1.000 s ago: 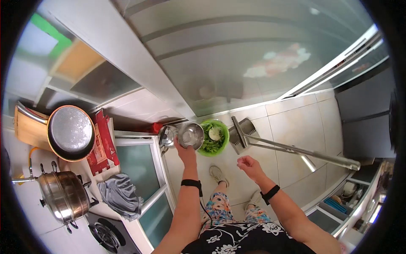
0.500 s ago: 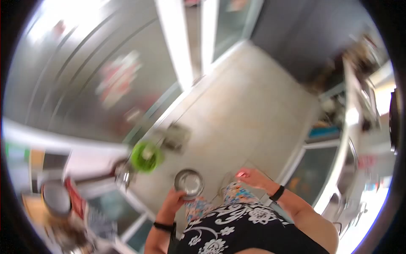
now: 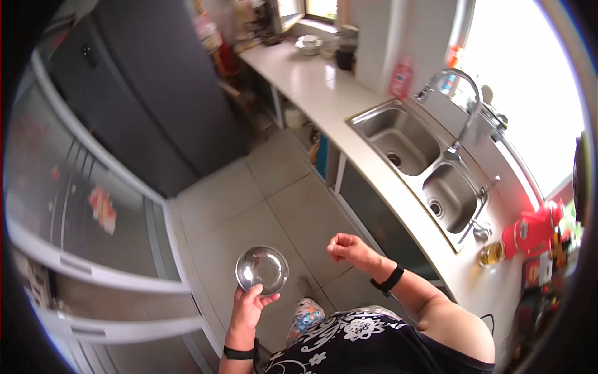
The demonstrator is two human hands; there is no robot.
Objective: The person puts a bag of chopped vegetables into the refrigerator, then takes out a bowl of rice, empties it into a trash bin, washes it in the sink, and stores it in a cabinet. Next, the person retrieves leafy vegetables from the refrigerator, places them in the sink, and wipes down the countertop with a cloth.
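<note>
A shiny metal bowl (image 3: 262,269) is held by its near rim in my left hand (image 3: 249,304), thumb over the edge and fingers beneath. The inside of the bowl faces up and shows only bright reflections. My right hand (image 3: 350,248) is off to the right of the bowl, apart from it, in front of the cabinet under the counter. Its fingers are curled together, and whatever they may hold is hidden.
On the right runs a white counter (image 3: 386,187) with a double steel sink (image 3: 398,140) and a curved faucet (image 3: 476,93). A red kettle-like vessel (image 3: 529,232) and a glass jar (image 3: 492,254) stand nearby. A dark fridge (image 3: 149,75) and glass-fronted doors (image 3: 106,187) line the left.
My view has swung right, bringing the counter and sink into sight while the green basket has left it. The bowl stays in my left hand; my right hand remains curled.
</note>
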